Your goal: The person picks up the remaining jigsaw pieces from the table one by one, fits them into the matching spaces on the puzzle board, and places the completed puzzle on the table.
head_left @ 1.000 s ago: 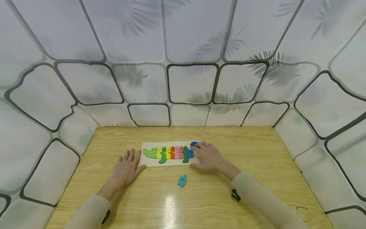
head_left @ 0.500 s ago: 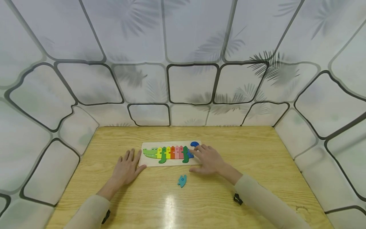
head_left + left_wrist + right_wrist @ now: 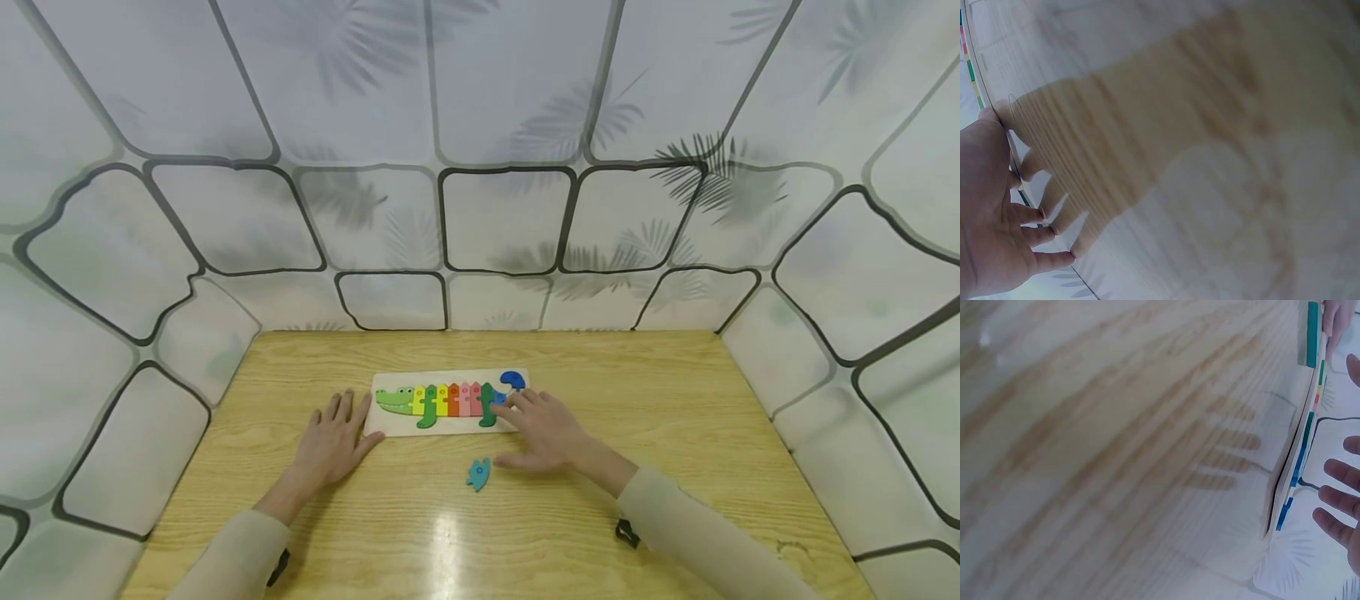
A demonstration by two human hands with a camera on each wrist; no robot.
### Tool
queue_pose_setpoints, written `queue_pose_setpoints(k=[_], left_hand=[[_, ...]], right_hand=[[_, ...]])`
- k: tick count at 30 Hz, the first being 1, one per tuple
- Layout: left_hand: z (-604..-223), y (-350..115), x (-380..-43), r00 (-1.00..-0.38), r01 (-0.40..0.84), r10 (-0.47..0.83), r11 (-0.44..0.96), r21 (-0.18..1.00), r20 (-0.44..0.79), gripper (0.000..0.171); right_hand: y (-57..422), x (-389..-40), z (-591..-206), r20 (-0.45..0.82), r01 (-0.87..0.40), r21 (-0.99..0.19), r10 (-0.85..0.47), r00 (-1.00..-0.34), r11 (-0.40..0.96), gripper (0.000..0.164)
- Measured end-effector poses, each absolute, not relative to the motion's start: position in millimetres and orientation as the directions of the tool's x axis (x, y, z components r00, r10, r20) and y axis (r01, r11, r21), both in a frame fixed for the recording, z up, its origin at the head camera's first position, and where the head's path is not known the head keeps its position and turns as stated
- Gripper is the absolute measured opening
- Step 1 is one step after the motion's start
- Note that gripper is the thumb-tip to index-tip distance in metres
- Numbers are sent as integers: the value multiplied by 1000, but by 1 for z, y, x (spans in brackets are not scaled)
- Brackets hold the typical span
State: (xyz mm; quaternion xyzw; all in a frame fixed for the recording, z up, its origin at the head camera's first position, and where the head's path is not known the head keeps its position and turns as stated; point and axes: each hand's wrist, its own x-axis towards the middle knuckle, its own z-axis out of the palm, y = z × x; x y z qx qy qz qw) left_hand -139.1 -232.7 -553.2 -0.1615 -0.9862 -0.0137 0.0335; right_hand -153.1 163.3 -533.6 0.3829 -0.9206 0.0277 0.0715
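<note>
A crocodile puzzle board (image 3: 453, 427) lies on the table, filled with interlocking coloured pieces: a light green head (image 3: 393, 402), yellow, orange, pink and dark green parts, then blue. A curved blue tail piece (image 3: 512, 380) sits at its upper right corner. My left hand (image 3: 327, 446) rests flat with spread fingers, thumb and forefinger at the board's left edge. Over the right end hovers my right hand (image 3: 551, 433), fingers loosely extended, partly hiding the blue pieces; the right wrist view shows its fingers (image 3: 1338, 472) apart from the board. A loose teal piece (image 3: 477, 474) lies in front, close to the right thumb.
The wooden table (image 3: 390, 542) reaches back to a pale, stone-patterned curtain wall (image 3: 498, 221), which also encloses both sides. A dark strap piece (image 3: 627, 533) hangs by the right sleeve (image 3: 675, 508).
My right hand has drawn back from the blue tail piece toward the front, its thumb now nearer the teal piece. The tail piece shows more fully. My left hand has stayed put.
</note>
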Motion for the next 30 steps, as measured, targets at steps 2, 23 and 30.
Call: queue_pose_setpoints(k=[2,23,30], left_hand=[[-554,-233,-139,-947,316,315,948,15,69,78],[-550,-232,-138,-950,311,310,950,20,39,77],[-548,-232,-137,-951,308,307,951,25,28,77]], right_hand=[[162,-151,-534,155,-716,9,-708,-689,698,79],[153,-135,-533,46,-764,-43,-762,-646,644,74],[150,-134,-536,-10,-778,-31,-778,-628,628,74]])
